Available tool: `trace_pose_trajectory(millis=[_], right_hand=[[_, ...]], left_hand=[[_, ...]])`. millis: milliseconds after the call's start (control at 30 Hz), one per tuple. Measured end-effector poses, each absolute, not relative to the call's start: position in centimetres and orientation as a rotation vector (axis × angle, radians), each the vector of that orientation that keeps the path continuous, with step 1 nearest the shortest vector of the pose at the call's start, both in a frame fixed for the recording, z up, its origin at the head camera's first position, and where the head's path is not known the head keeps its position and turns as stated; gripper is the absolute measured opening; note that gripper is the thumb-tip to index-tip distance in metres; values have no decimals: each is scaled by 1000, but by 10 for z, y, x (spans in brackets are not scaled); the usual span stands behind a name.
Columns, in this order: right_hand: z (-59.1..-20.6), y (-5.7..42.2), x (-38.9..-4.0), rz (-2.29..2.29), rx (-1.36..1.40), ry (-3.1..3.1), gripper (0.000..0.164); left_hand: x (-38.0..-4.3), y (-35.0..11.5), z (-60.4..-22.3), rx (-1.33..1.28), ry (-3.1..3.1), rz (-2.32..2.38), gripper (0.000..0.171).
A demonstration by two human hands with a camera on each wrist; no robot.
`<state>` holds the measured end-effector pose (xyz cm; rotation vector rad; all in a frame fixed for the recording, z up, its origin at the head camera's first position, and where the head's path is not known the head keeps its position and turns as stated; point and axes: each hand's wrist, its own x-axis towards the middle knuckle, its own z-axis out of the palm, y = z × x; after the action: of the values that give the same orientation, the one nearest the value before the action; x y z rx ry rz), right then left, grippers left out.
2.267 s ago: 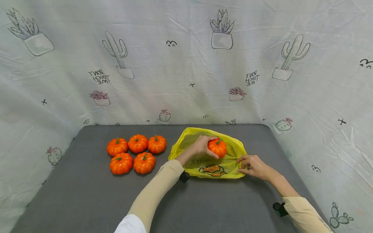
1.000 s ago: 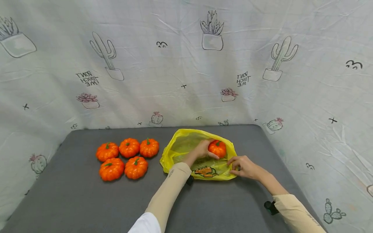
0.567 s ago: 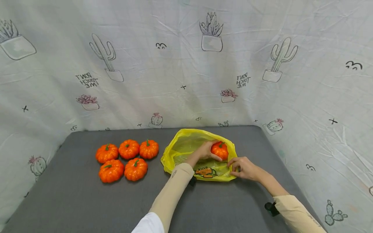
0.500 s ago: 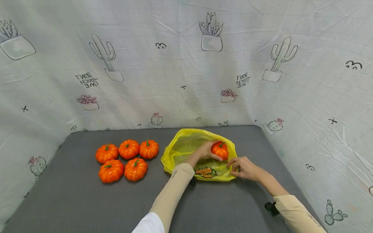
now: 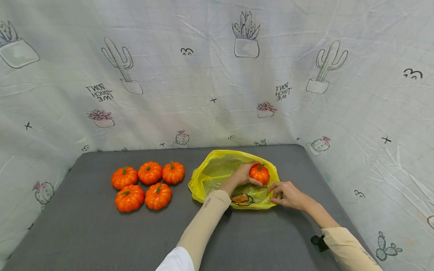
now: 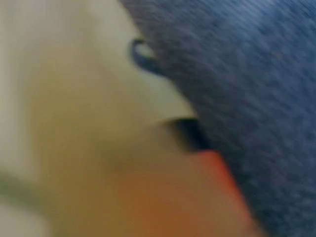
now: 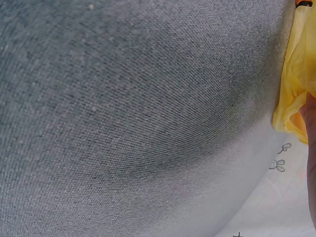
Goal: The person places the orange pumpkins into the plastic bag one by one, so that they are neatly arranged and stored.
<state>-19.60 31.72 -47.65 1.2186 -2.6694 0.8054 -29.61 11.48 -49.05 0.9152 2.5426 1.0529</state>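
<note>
In the head view, a yellow plastic bag (image 5: 217,162) lies with its mouth spread on the table. My left hand (image 5: 242,174) reaches into that mouth and grips a small orange pumpkin (image 5: 259,174) with a green stem, thumb in front and fingers behind. At the bag's right edge, my right hand (image 5: 287,194) pinches the plastic between thumb and fingers. The right wrist view catches a strip of the yellow bag (image 7: 296,74) beside part of the hand. Blurred yellow and orange fill much of the left wrist view.
Several more orange pumpkins (image 5: 148,186) sit grouped on the left of the grey table (image 5: 101,233). A white curtain (image 5: 203,82) printed with cacti hangs behind and along the sides. A dark wrist camera (image 5: 318,243) is strapped to the right forearm.
My left hand has carried the pumpkin rightward and deeper into the bag, near its right side. My right hand keeps its pinch on the bag's edge. The head view has shifted slightly.
</note>
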Motion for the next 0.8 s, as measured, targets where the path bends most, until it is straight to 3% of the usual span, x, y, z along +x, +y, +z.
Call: trace_pose_trajectory(millis=[800], right_hand=[[-479,320,-201,832,1225,-2682,26]], left_hand=[[-295,121,-485,800,2603,1001,90]])
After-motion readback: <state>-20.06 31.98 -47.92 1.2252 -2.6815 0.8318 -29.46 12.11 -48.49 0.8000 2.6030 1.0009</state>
